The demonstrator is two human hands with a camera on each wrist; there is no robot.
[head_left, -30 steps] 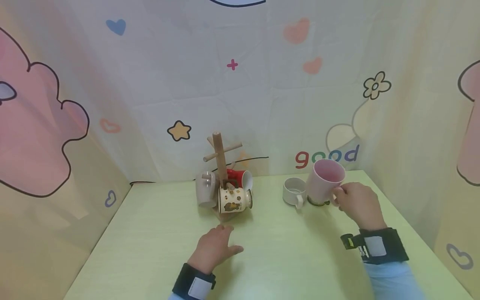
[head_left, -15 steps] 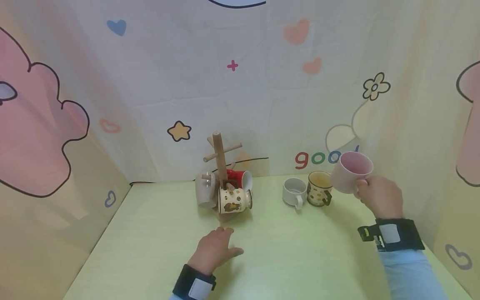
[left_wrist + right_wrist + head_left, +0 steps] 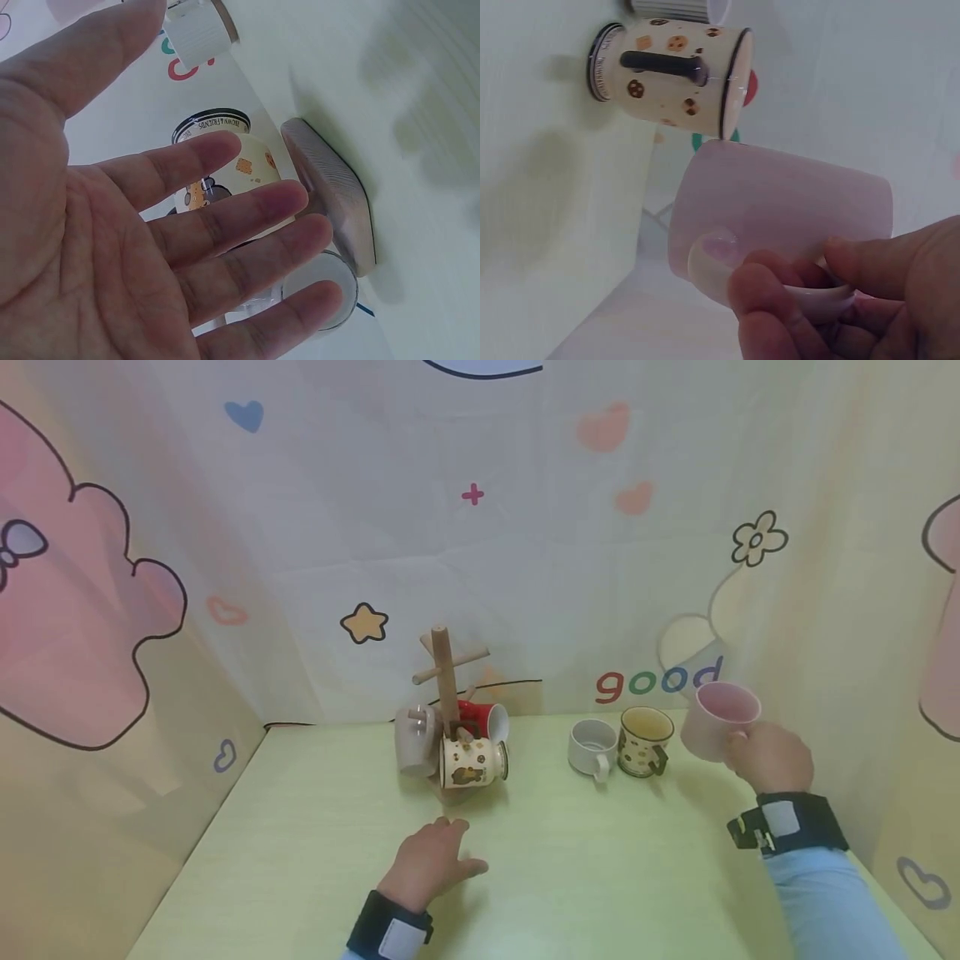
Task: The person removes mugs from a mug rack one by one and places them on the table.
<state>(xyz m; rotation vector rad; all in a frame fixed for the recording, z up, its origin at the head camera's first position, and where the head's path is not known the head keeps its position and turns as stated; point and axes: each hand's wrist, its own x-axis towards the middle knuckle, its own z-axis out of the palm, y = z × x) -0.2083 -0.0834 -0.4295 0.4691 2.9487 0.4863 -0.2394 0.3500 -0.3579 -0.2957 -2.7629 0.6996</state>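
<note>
A pink mug (image 3: 712, 727) hangs above the table's right side, upright, gripped by its handle in my right hand (image 3: 772, 762). The right wrist view shows thumb and fingers curled round the mug handle (image 3: 712, 270). Left of it, a cream mug with brown prints (image 3: 643, 745) and a white cup (image 3: 592, 748) stand side by side. My left hand (image 3: 429, 864) is spread with nothing in it, just in front of a wooden mug tree (image 3: 446, 685). On its lower pegs hang a grey mug (image 3: 415, 743), a red mug (image 3: 472, 717) and a cream bear-print mug (image 3: 468, 763).
The pale green table (image 3: 300, 860) meets a printed cloth backdrop (image 3: 360, 510) at its back edge. Cloth also stands along the left and right sides. Two upper pegs (image 3: 468, 656) of the mug tree stick out above the hung mugs.
My right hand has carried the pink mug rightward from over the cream mug, then slightly lower, uncovering that cream mug. My left hand has hardly moved.
</note>
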